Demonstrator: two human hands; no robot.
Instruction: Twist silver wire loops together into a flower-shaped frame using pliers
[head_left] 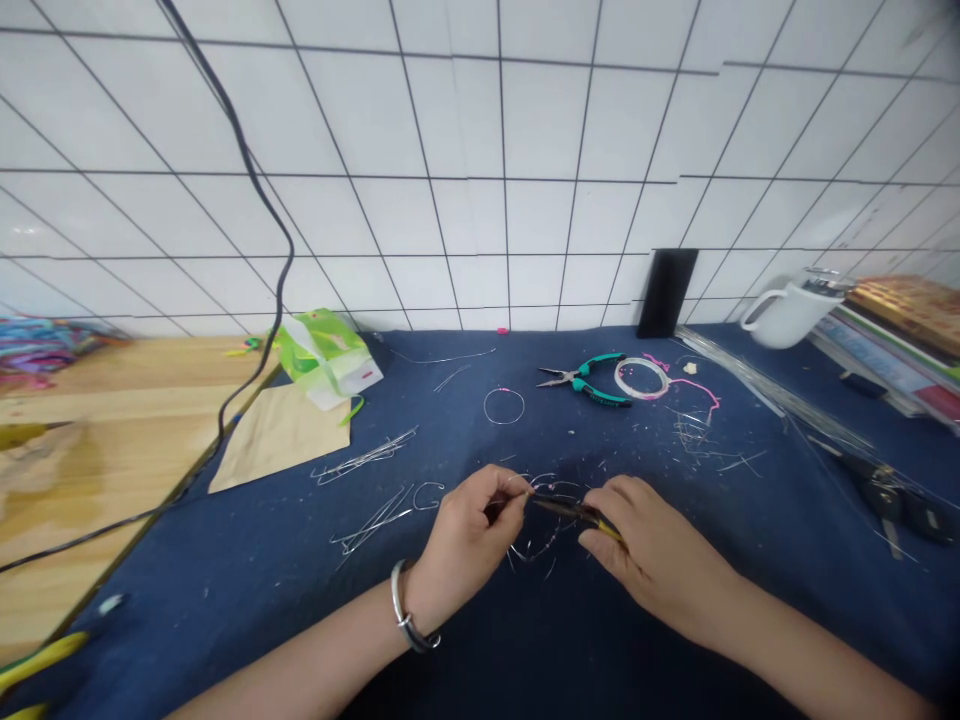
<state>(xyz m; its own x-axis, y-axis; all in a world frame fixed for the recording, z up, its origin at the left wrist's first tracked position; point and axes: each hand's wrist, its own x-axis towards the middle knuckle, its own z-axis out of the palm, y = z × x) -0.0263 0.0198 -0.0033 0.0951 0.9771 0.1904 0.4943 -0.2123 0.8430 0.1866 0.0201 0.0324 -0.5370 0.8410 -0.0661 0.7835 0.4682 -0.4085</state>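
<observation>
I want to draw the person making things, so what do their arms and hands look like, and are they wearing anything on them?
No gloves cover the left hand or the right hand. Both forearms are bare, with no sleeves in view. Round the left wrist is a shiny, silver-coloured bangle, rounded like a hoop. The right wrist has nothing on it.

Even, Pale Light Over a Softly Blurred View

Diffuse brightness washes the tiled wall [465, 120], with a small glare spot at far left. The desk [285, 600] reads darker. Wide-angle distortion bends the edges; the right corners smear, and fine wires look soft.
</observation>
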